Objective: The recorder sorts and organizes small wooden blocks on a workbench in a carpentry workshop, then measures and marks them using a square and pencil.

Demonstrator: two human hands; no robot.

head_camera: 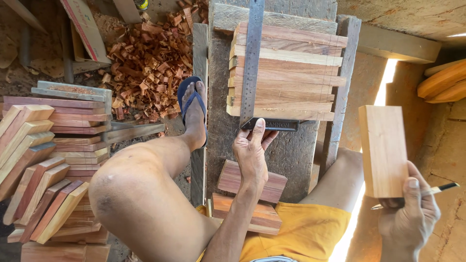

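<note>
Square (252, 63) first: your left hand (251, 148) has its grip clamped on the dark stock at frame center, and the steel blade runs straight up from there, long axis vertical, across the row of boards (286, 73) on the desk (286, 155). The boards lie crosswise to that blade, up-frame of your left hand, so that's the nearer one. Your right hand (410, 211), lower right, well apart from the row, is closed around a single wood block (383, 150) held upright plus a pencil (432, 190). Count: one square, one pencil, one held block, roughly eight boards in the row, two reddish blocks (250, 191) near your lap.
</note>
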